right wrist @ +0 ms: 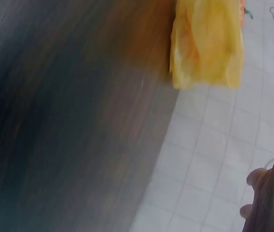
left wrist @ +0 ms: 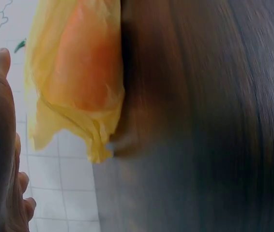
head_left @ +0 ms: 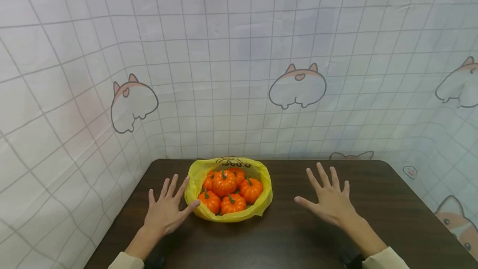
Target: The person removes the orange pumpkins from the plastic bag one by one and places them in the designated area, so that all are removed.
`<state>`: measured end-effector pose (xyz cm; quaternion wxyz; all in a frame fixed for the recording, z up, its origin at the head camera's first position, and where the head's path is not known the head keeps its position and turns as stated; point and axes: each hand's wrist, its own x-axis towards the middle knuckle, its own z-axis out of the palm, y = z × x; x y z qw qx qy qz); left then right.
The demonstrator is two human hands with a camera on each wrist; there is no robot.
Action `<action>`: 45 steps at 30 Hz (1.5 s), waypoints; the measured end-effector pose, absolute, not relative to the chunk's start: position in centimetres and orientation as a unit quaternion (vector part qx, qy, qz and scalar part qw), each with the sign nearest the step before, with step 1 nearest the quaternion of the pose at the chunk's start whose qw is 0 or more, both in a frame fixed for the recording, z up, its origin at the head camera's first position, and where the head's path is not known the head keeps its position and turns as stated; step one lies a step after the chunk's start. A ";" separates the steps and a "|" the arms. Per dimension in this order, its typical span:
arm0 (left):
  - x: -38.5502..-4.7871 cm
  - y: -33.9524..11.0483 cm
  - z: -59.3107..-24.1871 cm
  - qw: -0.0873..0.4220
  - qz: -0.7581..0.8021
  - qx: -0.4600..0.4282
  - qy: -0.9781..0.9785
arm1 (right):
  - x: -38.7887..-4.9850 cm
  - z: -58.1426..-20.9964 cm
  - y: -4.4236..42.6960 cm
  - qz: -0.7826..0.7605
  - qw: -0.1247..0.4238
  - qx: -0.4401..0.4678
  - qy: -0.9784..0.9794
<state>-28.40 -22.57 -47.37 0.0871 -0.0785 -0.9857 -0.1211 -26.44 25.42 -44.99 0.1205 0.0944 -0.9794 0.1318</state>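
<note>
A yellow plastic bag (head_left: 228,218) with its mouth rolled wide stands on the dark wooden table, left of centre. Inside it lie several small orange pumpkins (head_left: 224,183) with green stems. My left hand (head_left: 166,211), fingers spread, is at the bag's left side; whether its thumb touches the rim I cannot tell. To the right of the bag, my right hand (head_left: 332,202) spreads its fingers over the table and holds nothing. Both wrist views show the bag's side, with orange showing through the yellow film (left wrist: 86,63) in the left one.
The brown table (head_left: 261,244) runs back to a white cloth backdrop (head_left: 231,115) with a grey grid and cartoon dogs. The cloth also stands along the left and right sides.
</note>
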 end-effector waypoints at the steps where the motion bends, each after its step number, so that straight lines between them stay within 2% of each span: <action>1: -28.4 -22.4 -47.4 0.086 -0.128 -0.078 -0.985 | -26.4 -45.1 25.0 0.134 0.121 0.096 -0.979; 10: -28.6 -21.5 -47.0 0.085 -0.183 -0.072 -0.977 | -26.6 -45.7 22.1 0.157 0.125 0.107 -0.974; 24: -29.7 -21.2 -46.9 0.119 -0.328 -0.058 -0.935 | -27.3 -45.9 18.8 0.256 0.148 0.155 -0.943; 37: -31.3 -20.4 -47.5 0.193 -0.455 -0.060 -0.867 | -28.3 -45.1 16.4 0.384 0.146 0.210 -0.887; 45: -31.9 -19.9 -48.0 0.166 -0.521 -0.012 -0.837 | -28.8 -44.8 14.7 0.440 0.126 0.218 -0.862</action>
